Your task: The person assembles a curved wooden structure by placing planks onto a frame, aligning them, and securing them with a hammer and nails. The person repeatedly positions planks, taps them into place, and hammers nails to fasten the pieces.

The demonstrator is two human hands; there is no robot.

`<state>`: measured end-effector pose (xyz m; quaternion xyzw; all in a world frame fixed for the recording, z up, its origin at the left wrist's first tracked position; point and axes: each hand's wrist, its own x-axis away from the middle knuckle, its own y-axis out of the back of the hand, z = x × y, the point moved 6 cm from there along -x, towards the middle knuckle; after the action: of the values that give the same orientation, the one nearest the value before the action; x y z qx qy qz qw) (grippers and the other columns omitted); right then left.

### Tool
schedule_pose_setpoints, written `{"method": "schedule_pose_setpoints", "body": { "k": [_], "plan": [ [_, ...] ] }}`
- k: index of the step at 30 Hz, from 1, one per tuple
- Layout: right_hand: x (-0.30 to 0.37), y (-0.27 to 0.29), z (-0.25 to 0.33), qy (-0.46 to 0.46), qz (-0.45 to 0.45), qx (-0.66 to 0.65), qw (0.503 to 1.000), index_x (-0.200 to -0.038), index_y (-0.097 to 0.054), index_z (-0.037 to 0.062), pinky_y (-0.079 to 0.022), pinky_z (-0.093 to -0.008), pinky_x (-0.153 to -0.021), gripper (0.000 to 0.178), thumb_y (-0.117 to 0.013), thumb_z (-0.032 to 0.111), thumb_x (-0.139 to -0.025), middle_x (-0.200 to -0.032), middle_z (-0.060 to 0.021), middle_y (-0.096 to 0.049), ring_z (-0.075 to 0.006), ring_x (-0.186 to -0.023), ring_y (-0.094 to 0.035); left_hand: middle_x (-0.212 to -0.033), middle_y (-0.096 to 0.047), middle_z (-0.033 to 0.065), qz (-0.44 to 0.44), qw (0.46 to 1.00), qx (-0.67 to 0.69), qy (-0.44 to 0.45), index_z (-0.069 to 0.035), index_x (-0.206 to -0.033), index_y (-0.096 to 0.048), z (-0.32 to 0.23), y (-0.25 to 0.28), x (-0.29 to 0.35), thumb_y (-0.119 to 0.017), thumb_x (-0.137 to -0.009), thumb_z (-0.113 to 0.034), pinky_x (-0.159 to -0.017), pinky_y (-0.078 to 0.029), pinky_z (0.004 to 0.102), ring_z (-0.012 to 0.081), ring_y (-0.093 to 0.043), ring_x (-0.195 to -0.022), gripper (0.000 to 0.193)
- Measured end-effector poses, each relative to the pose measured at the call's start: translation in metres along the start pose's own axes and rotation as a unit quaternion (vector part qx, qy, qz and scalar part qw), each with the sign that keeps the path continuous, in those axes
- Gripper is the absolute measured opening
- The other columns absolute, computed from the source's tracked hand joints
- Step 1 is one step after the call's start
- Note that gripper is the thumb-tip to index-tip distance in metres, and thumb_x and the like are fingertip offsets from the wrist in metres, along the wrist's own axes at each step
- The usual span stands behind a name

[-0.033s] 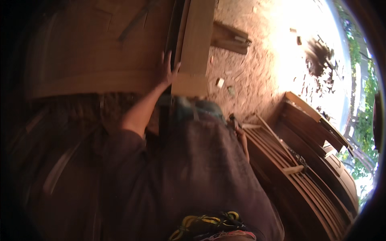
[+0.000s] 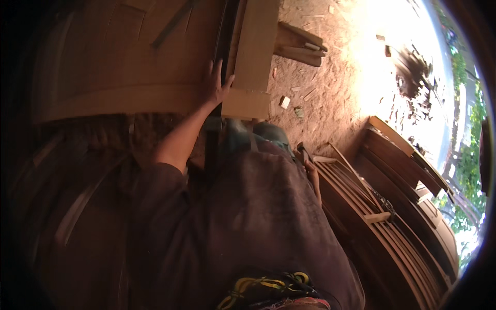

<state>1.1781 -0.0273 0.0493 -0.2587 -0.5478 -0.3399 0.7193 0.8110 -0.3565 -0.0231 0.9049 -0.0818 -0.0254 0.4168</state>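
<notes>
My left hand (image 2: 218, 89) reaches forward with fingers spread, resting at the edge of a large wooden panel (image 2: 103, 98) that looks like a door. Along that edge runs a long dark bar (image 2: 226, 39), right by my fingers. On the bar's right lies a lighter wooden board (image 2: 253, 51) with a squared near end. Low at my right side, my right hand (image 2: 312, 174) is closed around a dark hammer-like tool (image 2: 301, 150); its grip is mostly hidden by the hand and my shirt.
Wood scraps and a pale block (image 2: 284, 102) lie on the shaving-strewn ground (image 2: 336, 88). A short wooden piece (image 2: 299, 45) juts from beneath the board. At right lean a slatted wooden frame (image 2: 380, 217) and stacked dark panels (image 2: 387, 155). Farther off is a dark heap (image 2: 413, 72).
The panel and board sit slightly higher in view. My left hand stays at the panel edge with its fingers spread; my right hand still grips the tool low at my side.
</notes>
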Motion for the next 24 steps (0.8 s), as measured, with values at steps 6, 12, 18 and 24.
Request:
{"method": "schedule_pose_setpoints", "body": {
  "k": [6, 12, 18, 24],
  "plan": [
    [-0.067, 0.064, 0.004, 0.032, 0.027, 0.008, 0.999, -0.094, -0.066, 0.0096, -0.044, -0.0192, -0.054, 0.030, -0.059, 0.035, -0.107, -0.072, 0.0057, -0.061, -0.0031, -0.058, -0.056, -0.157, -0.043, 0.0262, -0.047, 0.991, 0.114, -0.057, -0.008, -0.157, -0.039, -0.003, 0.012, -0.013, -0.056, -0.104, -0.051, -0.115, -0.041, 0.0495, 0.0421, -0.043, -0.145, 0.071],
    [-0.093, 0.063, 0.030, 0.008, 0.035, 0.008, 0.999, -0.106, -0.069, 0.0038, -0.050, -0.0293, -0.067, 0.032, -0.059, 0.034, -0.106, -0.081, -0.0010, -0.066, -0.0137, -0.069, -0.062, -0.147, -0.056, 0.0180, -0.146, 0.965, 0.203, 0.076, -0.011, -0.150, -0.052, 0.004, 0.047, 0.021, -0.051, -0.110, -0.038, -0.100, -0.055, 0.0402, 0.0301, -0.059, -0.132, 0.048],
    [-0.112, 0.088, 0.088, 0.000, 0.073, 0.045, 0.996, -0.103, -0.067, 0.0054, -0.050, -0.0282, -0.066, 0.030, -0.060, 0.034, -0.105, -0.082, -0.0009, -0.065, -0.0132, -0.067, -0.061, -0.121, -0.071, 0.0194, -0.118, 0.978, 0.070, 0.159, -0.013, -0.139, -0.057, -0.036, 0.030, 0.077, -0.058, -0.104, -0.036, -0.083, -0.057, 0.0449, 0.0361, -0.071, -0.107, 0.042],
    [-0.164, 0.140, 0.125, 0.032, 0.102, 0.114, 0.988, -0.100, -0.064, 0.0069, -0.050, -0.0271, -0.065, 0.028, -0.061, 0.035, -0.104, -0.082, -0.0008, -0.064, -0.0128, -0.065, -0.059, -0.110, -0.073, 0.0220, 0.022, 0.967, -0.039, 0.252, -0.018, -0.149, -0.043, -0.047, -0.032, 0.082, -0.066, -0.096, -0.035, -0.087, -0.055, 0.0556, 0.0451, -0.070, -0.102, 0.060]
  ]
}}
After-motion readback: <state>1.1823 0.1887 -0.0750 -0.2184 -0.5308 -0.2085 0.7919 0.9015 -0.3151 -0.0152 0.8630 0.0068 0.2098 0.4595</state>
